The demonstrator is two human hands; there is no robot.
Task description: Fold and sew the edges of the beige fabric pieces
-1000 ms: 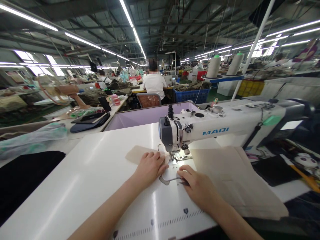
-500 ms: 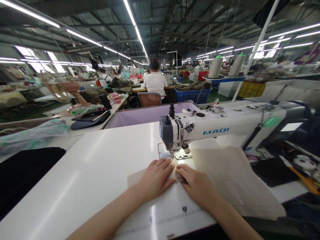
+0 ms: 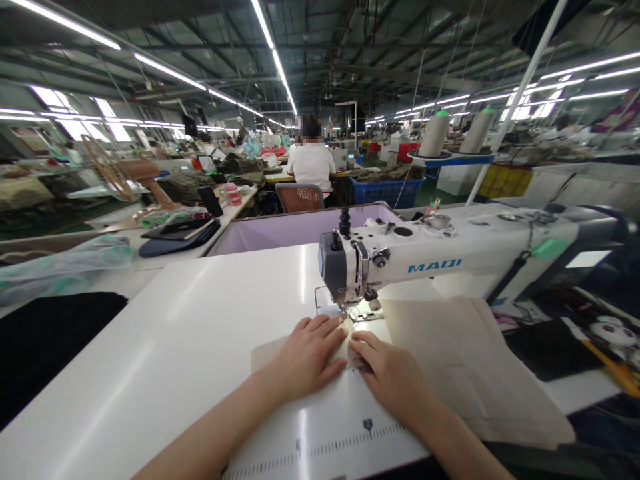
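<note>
My left hand [image 3: 314, 352] lies flat, fingers stretched toward the needle, on a pale cream piece of fabric [image 3: 265, 353]. Most of that fabric is covered by the hand and forearm. Close beside it, my right hand [image 3: 393, 373] has its thumb and fingers pinched at the fabric's right edge; the fingertips are partly hidden. Just beyond both hands are the lit presser foot and needle area [image 3: 345, 310] of a white sewing machine [image 3: 430, 257]. A large beige fabric panel [image 3: 465, 367] lies to the right of my right hand, under the machine arm.
The white table [image 3: 150, 353] has a printed ruler along its front edge. Black cloth [image 3: 55, 353] lies at the left. A lilac bin [image 3: 280, 230] stands behind the table. Thread cones [image 3: 434, 137] stand at the back right. A co-worker [image 3: 311, 163] sits ahead, facing away.
The view has shifted slightly. Both hands stay almost in the same place by the presser foot, with the left hand still flat and the right still pinching.
</note>
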